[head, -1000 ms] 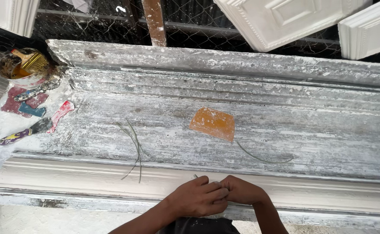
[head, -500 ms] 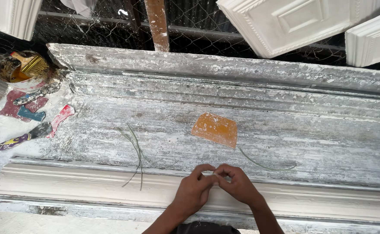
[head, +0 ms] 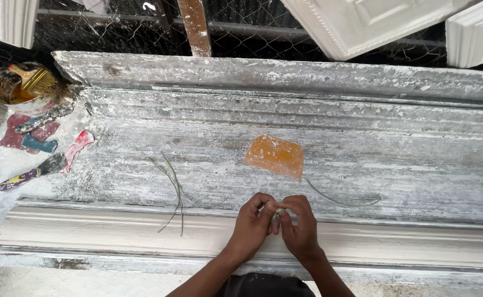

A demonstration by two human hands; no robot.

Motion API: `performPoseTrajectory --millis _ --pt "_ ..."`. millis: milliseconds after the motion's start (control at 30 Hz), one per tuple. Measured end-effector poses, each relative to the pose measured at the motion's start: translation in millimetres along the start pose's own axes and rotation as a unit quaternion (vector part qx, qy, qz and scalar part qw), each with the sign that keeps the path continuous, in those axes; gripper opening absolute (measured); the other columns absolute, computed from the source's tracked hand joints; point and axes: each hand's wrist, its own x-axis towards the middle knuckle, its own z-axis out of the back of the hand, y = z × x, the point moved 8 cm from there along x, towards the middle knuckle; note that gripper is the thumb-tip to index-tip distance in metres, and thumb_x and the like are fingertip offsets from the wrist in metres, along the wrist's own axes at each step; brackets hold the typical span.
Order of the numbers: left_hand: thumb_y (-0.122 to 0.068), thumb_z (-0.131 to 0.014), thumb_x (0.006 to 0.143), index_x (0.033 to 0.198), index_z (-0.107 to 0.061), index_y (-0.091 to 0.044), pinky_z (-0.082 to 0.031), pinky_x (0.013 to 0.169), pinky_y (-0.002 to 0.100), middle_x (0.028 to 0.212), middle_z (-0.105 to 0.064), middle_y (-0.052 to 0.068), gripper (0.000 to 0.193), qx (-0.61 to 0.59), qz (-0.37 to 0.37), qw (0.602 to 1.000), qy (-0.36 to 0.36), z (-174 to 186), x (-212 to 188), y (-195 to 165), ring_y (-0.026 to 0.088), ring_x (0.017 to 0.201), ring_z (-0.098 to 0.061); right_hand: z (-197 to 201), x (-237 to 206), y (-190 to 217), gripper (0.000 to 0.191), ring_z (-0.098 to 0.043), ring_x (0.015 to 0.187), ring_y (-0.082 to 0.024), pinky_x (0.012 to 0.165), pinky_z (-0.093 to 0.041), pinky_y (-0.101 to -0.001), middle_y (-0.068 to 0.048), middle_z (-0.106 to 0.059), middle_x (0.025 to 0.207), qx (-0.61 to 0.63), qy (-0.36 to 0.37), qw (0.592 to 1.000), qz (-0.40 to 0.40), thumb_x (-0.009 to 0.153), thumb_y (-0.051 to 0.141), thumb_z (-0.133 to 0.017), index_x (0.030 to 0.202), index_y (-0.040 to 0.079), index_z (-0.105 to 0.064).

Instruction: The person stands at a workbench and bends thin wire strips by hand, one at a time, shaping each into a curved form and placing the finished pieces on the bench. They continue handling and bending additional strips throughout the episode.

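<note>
Bright, even daylight, soft and diffuse, with no clear direction. Only faint shadows under the hands (head: 277,225) and along the mould (head: 362,165) ridges. No glare, though the white panels (head: 362,22) at top run near overexposed. Sharp focus across the centre; slight softness and wide-angle bending toward the edges. Dark, murky detail behind the mesh (head: 115,27).

Two bare forearms, no sleeves, dark garment (head: 263,285) below
</note>
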Motion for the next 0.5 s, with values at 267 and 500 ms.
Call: performPoseTrajectory --millis 267,500 --pt "-0.021 -0.06 0.111 0.109 -0.056 -0.004 -0.042 0.059 0.021 0.084 -0.062 0.011 0.017 0.029 -0.021 0.999 0.031 -9.0 -7.4 -3.2 0.007 0.067 -0.054 3.1 -22.7 -17.7 0.013 -0.058 0.092 -0.01 0.069 -0.054 -0.0237 -0.011 -0.055 0.117 0.181 -0.06 0.981 0.025 0.108 0.005 -0.057 0.118 0.008 -0.05" --pt "-0.015 -0.056 0.109 0.109 -0.061 0.001 -0.054 0.076 0.03 0.108 -0.054 0.01 0.017 0.254 -0.238 0.936 -0.04 -22.8 -25.1 -45.6 0.017 0.086 -0.062 5.1 -21.1 -22.7 0.011 -0.06 0.102 -0.013 0.088 -0.054 -0.0253 -0.01 -0.056 0.115 0.132 -0.096 0.986 -0.013 0.105 0.003 -0.059 0.115 0.003 -0.055"
